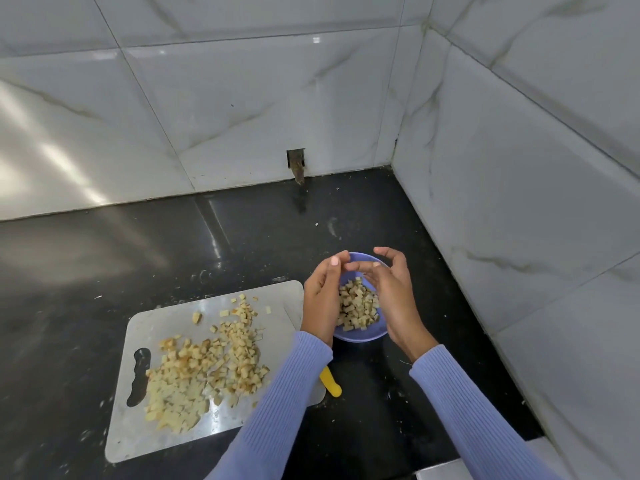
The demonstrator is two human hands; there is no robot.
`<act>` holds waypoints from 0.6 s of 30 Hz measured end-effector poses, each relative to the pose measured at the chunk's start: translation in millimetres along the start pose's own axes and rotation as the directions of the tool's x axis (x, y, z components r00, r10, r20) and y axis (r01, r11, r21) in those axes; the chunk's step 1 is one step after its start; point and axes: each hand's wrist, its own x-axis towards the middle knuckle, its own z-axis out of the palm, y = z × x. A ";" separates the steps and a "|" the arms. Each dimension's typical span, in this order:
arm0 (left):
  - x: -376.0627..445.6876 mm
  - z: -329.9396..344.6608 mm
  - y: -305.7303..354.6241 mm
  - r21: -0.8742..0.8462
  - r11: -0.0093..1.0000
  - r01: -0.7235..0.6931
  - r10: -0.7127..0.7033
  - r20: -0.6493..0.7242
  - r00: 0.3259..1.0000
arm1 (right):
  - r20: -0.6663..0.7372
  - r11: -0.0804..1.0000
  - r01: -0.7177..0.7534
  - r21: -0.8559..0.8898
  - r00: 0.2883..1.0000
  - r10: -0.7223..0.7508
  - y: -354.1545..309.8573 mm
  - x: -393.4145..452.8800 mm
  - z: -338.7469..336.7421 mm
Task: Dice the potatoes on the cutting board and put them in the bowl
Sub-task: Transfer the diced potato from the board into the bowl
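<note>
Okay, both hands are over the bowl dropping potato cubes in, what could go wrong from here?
1. The bowl is small and already holds many cubes, while a far larger pile waits on the board; it may overflow.
2. The left hand and right hand hang over the rim, so cubes could fall onto the counter.
3. The yellow handle lies under the left sleeve, which could knock it.

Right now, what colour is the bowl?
The bowl is a light purple-blue, seen in the head view.
</note>
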 end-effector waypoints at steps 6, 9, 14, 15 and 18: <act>-1.5 -6.7 0.7 -0.041 0.999 0.006 -0.005 0.021 1.000 | 0.093 0.874 0.323 -0.362 0.946 -0.311 7.0 -4.3 -6.0; -3.6 -10.3 0.1 -0.047 0.999 0.001 0.000 0.016 1.000 | 0.137 0.848 0.322 -0.422 0.947 -0.291 3.4 -6.9 -4.1; -5.9 -13.0 2.9 -0.076 0.997 0.027 -0.026 0.009 1.000 | 0.022 0.768 0.340 -0.542 0.920 -0.392 6.1 -13.5 4.5; -6.1 -13.8 3.1 -0.071 0.997 0.021 -0.020 0.013 1.000 | 0.011 0.746 0.333 -0.577 0.916 -0.401 6.4 -14.0 6.1; -7.9 -18.9 4.6 -0.056 0.998 -0.014 0.016 0.030 0.999 | 0.138 0.705 0.319 -0.633 0.943 -0.303 1.3 -15.1 6.8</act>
